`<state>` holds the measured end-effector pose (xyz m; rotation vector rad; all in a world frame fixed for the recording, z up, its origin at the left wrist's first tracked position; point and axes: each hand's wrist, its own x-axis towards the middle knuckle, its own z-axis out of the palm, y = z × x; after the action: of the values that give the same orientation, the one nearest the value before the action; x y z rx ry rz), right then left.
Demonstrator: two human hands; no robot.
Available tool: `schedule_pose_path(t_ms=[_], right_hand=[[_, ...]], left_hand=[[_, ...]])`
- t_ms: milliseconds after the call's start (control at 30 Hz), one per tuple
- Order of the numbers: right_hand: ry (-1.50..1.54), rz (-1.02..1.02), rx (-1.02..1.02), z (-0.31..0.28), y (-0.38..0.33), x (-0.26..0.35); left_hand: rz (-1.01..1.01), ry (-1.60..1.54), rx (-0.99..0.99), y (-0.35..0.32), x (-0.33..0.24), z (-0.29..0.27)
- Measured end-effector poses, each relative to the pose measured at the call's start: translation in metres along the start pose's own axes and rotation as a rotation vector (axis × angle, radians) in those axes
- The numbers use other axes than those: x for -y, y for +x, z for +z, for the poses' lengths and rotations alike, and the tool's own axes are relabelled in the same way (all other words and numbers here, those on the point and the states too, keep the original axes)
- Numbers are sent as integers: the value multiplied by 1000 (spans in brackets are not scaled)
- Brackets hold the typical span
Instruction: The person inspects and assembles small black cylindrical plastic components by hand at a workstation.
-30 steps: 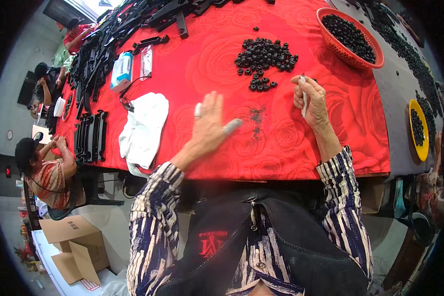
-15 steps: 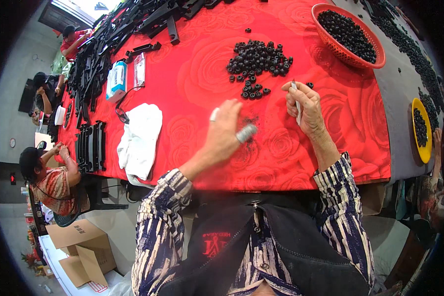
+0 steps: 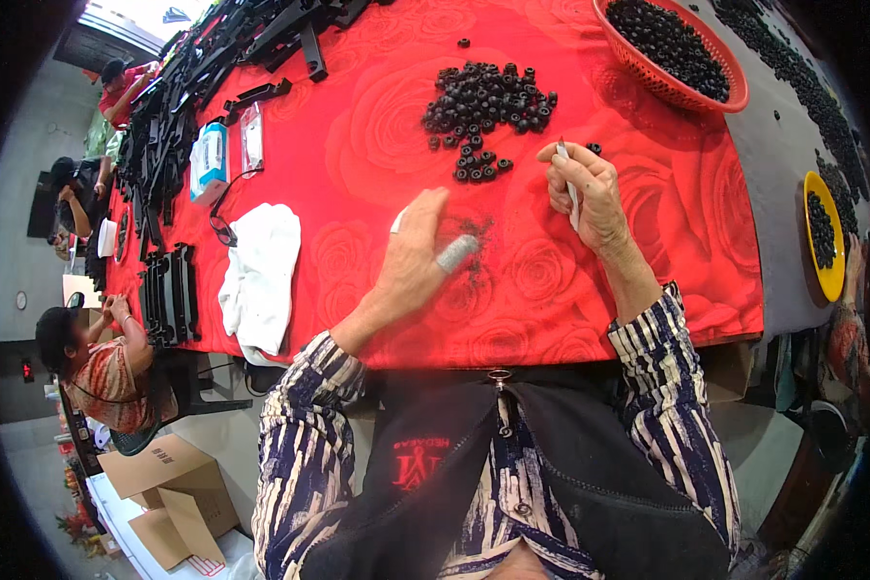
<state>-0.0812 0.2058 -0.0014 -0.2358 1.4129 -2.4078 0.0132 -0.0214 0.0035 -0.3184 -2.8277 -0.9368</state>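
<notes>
My left hand hovers over the red cloth with its fingers stretched out and nothing in them. Grey tape wraps its thumb, and a white strip is on one finger. In my right hand is a slim, pale, knife-like tool with a pointed tip, gripped between thumb and fingers. Just beyond the hands lies a pile of small black ring-shaped parts. One loose black part rests beside my right fingers. Black crumbs are scattered on the cloth between the hands.
A red plastic basket full of black parts stands at the far right. A yellow plate holds more. At left lie a white cloth, a small box and long black pieces. Several people sit along the left side.
My left hand has moved a little left, away from the crumbs. The right hand keeps its hold on the pale tool. The whole view has shifted slightly.
</notes>
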Motion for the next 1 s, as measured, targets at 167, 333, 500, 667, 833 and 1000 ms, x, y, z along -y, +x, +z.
schedule_pose_path(t_ms=[167, 333, 500, 667, 833, 1000], right_hand=[[-18, -10, -4, -3, 2, 2], [-6, -5, -21, 4, -3, 4], [-26, 4, -21, 2, -5, 3], [-47, 3, -8, 3, -2, 2], [-78, -4, -7, 2, -3, 3], [-68, -8, 9, 3, -3, 2]], left_hand=[[125, -154, 141, -2, -17, -5], [340, -66, 9, 23, -32, 11], [389, -7, 58, 18, -35, 15], [175, -80, -224, 32, -7, 2], [218, -71, -301, 62, 13, 9], [187, -31, -121, 65, 17, 11]])
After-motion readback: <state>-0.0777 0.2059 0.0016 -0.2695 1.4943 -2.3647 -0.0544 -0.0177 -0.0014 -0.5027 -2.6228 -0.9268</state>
